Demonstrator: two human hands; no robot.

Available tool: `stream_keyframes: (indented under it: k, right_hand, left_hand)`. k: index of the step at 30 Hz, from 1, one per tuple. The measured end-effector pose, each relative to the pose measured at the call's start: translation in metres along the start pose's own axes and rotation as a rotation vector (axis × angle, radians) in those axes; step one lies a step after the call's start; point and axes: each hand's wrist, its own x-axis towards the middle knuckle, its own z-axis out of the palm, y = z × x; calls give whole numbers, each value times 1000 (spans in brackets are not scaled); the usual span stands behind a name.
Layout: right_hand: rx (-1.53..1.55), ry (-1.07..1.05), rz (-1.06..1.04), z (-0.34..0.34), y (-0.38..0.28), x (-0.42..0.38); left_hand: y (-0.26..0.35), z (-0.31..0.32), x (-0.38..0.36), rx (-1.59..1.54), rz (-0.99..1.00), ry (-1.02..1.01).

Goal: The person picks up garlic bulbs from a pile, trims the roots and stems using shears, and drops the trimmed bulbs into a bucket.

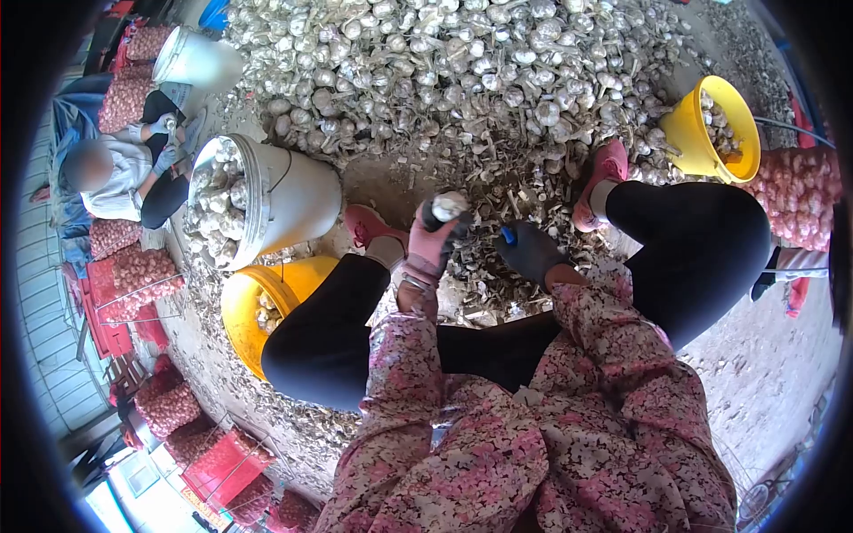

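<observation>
A pale garlic bulb [449,206] is held in the fingers of my left hand [431,238], which wears a pink and dark glove. To its right, my right hand [531,252] in a dark glove is closed around a tool with a blue end [508,234]; the rest of that tool is hidden, so its kind does not show. The two hands are a short gap apart, above scattered husks and cut stems between my shoes. Beyond them spreads a large heap of garlic bulbs [444,71] with dry stalks.
On the left stands a white bucket [298,200] full of garlic, beside a yellow bucket [233,311] holding some bulbs. Another yellow bucket [684,133] is at right. Red net sacks [791,200] line both sides. A seated person [120,178] works at far left.
</observation>
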Motion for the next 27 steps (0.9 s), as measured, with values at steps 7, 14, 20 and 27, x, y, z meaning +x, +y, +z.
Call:
stream_keyframes:
  k: [7, 14, 20, 27]
  right_hand:
    - [402, 30, -174, 16, -11, -33]
    - [443, -60, -137, -2, -22, -35]
    - [400, 116, -131, 41, 9, 7]
    - [1054, -90, 157, 26, -24, -1]
  left_hand:
    - [46, 8, -13, -653, -287, -7]
    - [20, 26, -19, -410, -367, 49]
    - [16, -9, -4, -1039, -505, 25]
    - [162, -70, 11, -750, 118, 203]
